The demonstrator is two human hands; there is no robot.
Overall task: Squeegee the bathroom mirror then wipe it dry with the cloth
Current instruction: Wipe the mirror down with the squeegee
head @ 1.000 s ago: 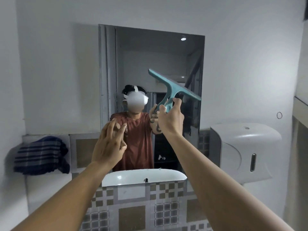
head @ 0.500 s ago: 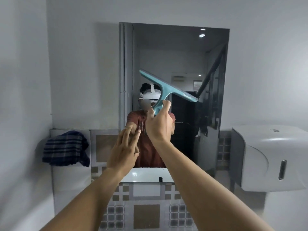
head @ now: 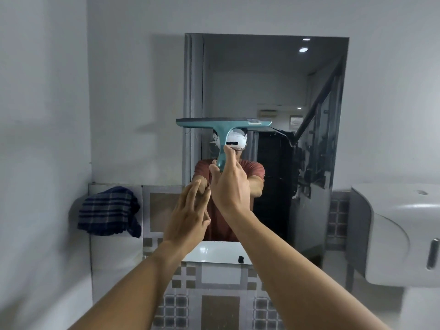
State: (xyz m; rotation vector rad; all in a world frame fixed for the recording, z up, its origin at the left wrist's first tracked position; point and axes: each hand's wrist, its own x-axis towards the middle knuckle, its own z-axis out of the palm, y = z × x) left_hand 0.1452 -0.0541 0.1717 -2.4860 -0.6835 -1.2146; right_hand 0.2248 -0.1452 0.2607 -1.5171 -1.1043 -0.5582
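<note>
Levelled since a moment ago, the squeegee [head: 223,125] now holds its blade flat instead of slanted.

Right hand [head: 229,186] grips the teal handle, blade across the mirror [head: 266,79] at mid-height on its left side, seemingly squared for a stroke; contact with the glass is unclear. Left hand [head: 188,215] hovers empty, fingers straight. Striped cloth [head: 109,211] waits on the ledge [head: 114,244] at left.

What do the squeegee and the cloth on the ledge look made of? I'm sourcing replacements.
The squeegee looks like moulded teal plastic, smooth and slightly glossy, with a darker strip along the top edge, probably a rubber blade. The cloth looks like soft woven fabric, maybe cotton, matte, navy with pale plaid stripes; it slumps in folds.
</note>
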